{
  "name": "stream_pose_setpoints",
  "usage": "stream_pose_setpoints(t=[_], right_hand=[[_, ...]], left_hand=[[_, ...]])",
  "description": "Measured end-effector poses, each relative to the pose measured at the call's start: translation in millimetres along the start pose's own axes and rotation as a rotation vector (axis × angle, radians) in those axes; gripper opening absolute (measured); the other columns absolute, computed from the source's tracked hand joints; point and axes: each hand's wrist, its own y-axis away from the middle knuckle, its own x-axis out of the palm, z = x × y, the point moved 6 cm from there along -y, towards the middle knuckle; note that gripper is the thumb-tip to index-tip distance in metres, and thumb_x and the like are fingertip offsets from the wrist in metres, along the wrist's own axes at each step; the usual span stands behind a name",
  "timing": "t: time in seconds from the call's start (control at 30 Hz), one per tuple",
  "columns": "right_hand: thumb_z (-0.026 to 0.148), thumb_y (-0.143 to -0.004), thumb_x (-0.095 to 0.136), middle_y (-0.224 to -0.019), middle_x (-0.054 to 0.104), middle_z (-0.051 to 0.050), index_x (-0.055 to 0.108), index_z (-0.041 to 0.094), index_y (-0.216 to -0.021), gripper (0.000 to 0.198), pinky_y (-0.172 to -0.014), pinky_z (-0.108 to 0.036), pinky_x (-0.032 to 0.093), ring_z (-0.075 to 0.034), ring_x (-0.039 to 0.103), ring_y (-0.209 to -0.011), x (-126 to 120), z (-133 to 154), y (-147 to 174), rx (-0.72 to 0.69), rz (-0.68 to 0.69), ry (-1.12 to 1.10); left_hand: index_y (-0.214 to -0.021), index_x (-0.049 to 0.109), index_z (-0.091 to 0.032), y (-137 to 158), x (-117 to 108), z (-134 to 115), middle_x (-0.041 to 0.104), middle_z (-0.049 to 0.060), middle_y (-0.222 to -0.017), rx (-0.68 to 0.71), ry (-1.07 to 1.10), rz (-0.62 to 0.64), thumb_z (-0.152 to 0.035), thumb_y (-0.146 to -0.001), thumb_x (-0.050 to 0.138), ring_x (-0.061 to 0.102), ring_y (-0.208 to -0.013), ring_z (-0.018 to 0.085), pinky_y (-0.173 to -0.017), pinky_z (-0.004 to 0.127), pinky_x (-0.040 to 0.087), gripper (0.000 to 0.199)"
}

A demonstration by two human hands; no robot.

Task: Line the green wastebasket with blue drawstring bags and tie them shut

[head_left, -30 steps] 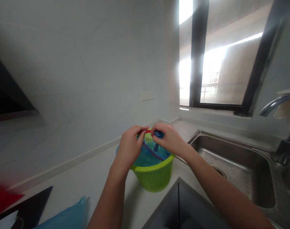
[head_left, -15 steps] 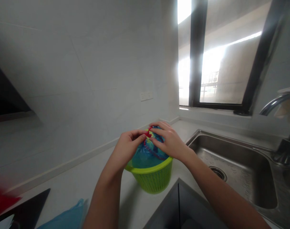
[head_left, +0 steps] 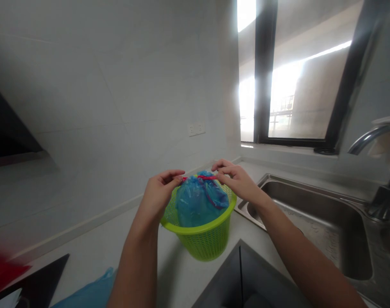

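A blue plastic bag (head_left: 195, 205) bulges inside a lime-green plastic basket (head_left: 203, 246) on the white counter. What the bag contains cannot be made out. A red drawstring (head_left: 207, 177) runs taut across the bag's gathered top. At its left end, my left hand (head_left: 161, 188) pinches it between thumb and forefinger near the basket's left rim. My right hand (head_left: 235, 177) pinches the other end above the right rim, its other fingers loosely curled. The bag's neck is drawn together between the two hands.
To the right lies a steel sink (head_left: 326, 226) with a faucet (head_left: 371, 139). Another blue plastic bag (head_left: 89, 293) rests at the lower left beside a black panel (head_left: 47, 278) and a blurred red thing (head_left: 5, 271). A wall socket (head_left: 197, 129) sits behind the basket.
My hands were close together at the red drawstring over the bag. They have moved apart, left and right, pulling the string straight, and more of the bag shows.
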Motion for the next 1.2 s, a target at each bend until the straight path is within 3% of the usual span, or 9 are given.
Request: stream_pose_setpoints(t=[0.2, 0.27, 0.37, 0.57, 0.77, 0.9, 1.0, 1.1, 1.2], right_hand=[[0.021, -0.083, 0.055, -0.091, 0.062, -0.004, 0.053, 0.016, -0.054, 0.03, -0.071, -0.03, 0.04, -0.013, 0.053, -0.074, -49.5, -18.4, 10.2, 0.164, -0.018, 0.051], [0.023, -0.083, 0.055, -0.089, 0.063, -0.005, 0.057, 0.016, -0.055, 0.028, -0.071, -0.03, 0.042, -0.014, 0.055, -0.077, -62.0, -24.7, 13.1, 0.203, -0.061, 0.041], [0.031, -0.083, 0.059, -0.083, 0.063, -0.005, 0.061, 0.016, -0.06, 0.028, -0.069, -0.03, 0.046, -0.015, 0.055, -0.076, -64.9, -33.4, 13.6, 0.273, -0.113, -0.034], [0.041, -0.084, 0.064, -0.074, 0.067, -0.005, 0.072, 0.016, -0.075, 0.028, -0.066, -0.029, 0.052, -0.016, 0.061, -0.073, -40.8, -34.5, 10.3, 0.363, -0.227, -0.257], [0.037, -0.084, 0.067, -0.076, 0.067, -0.003, 0.07, 0.018, -0.076, 0.021, -0.066, -0.028, 0.053, -0.015, 0.061, -0.072, -22.5, -18.2, 10.0, 0.231, -0.312, -0.238], [0.037, -0.086, 0.067, -0.088, 0.071, -0.005, 0.069, 0.017, -0.076, 0.022, -0.069, -0.029, 0.054, -0.016, 0.064, -0.08, -7.8, -9.0, 10.1, 0.219, -0.272, -0.265], [0.036, -0.086, 0.068, -0.095, 0.071, -0.006, 0.066, 0.017, -0.073, 0.023, -0.074, -0.03, 0.054, -0.017, 0.065, -0.085, 0.4, 1.1, 10.2, 0.149, -0.215, -0.301], [0.038, -0.086, 0.07, -0.086, 0.069, -0.004, 0.064, 0.018, -0.073, 0.024, -0.077, -0.031, 0.053, -0.017, 0.063, -0.083, 6.2, 9.4, 11.6, 0.102, -0.144, -0.324], [0.041, -0.086, 0.072, -0.084, 0.067, -0.004, 0.067, 0.019, -0.078, 0.024, -0.078, -0.032, 0.053, -0.017, 0.062, -0.083, 10.5, 14.0, 12.8, 0.091, -0.081, -0.317]], left_hand=[[-0.072, 0.064, -0.016, -28.9, -72.2, 16.1, 0.061, 0.0, -0.068, 0.083, 0.135, -0.344, -0.018, -0.051, 0.081, 0.058, -0.063, 0.011, -0.065, 0.022, 0.049, 0.027], [-0.071, 0.061, -0.016, -33.9, -85.8, 24.4, 0.059, -0.002, -0.066, 0.021, 0.236, -0.385, -0.013, -0.049, 0.078, 0.057, -0.061, 0.009, -0.066, 0.02, 0.05, 0.028], [-0.072, 0.061, -0.015, -32.9, -86.7, 25.4, 0.058, -0.001, -0.066, -0.058, 0.321, -0.349, -0.009, -0.053, 0.076, 0.057, -0.062, 0.008, -0.065, 0.018, 0.051, 0.025], [-0.08, 0.066, -0.017, -16.2, -61.2, -0.3, 0.061, 0.001, -0.073, 0.009, 0.378, -0.222, -0.016, -0.061, 0.078, 0.061, -0.068, 0.012, -0.072, 0.023, 0.054, 0.023], [-0.081, 0.071, -0.018, 7.6, -25.3, -31.2, 0.068, 0.002, -0.083, 0.307, 0.037, -0.233, -0.023, -0.069, 0.078, 0.063, -0.079, 0.015, -0.078, 0.026, 0.051, 0.015], [-0.086, 0.07, -0.018, 26.4, 22.7, -38.0, 0.071, 0.006, -0.088, 0.31, -0.005, 0.03, -0.027, -0.082, 0.07, 0.066, -0.086, 0.018, -0.082, 0.03, 0.052, 0.01], [-0.104, 0.068, -0.019, 39.9, 54.5, -38.9, 0.072, 0.008, -0.103, 0.329, -0.035, 0.206, -0.029, -0.085, 0.069, 0.067, -0.099, 0.021, -0.09, 0.033, 0.052, 0.021], [-0.116, 0.064, -0.022, 45.8, 65.5, -40.1, 0.069, 0.007, -0.106, 0.399, -0.209, 0.158, -0.028, -0.083, 0.071, 0.066, -0.098, 0.02, -0.091, 0.032, 0.05, 0.034], [-0.112, 0.065, -0.023, 46.4, 65.8, -41.7, 0.069, 0.005, -0.102, 0.434, -0.326, 0.089, -0.032, -0.084, 0.071, 0.065, -0.094, 0.019, -0.087, 0.03, 0.05, 0.03]])
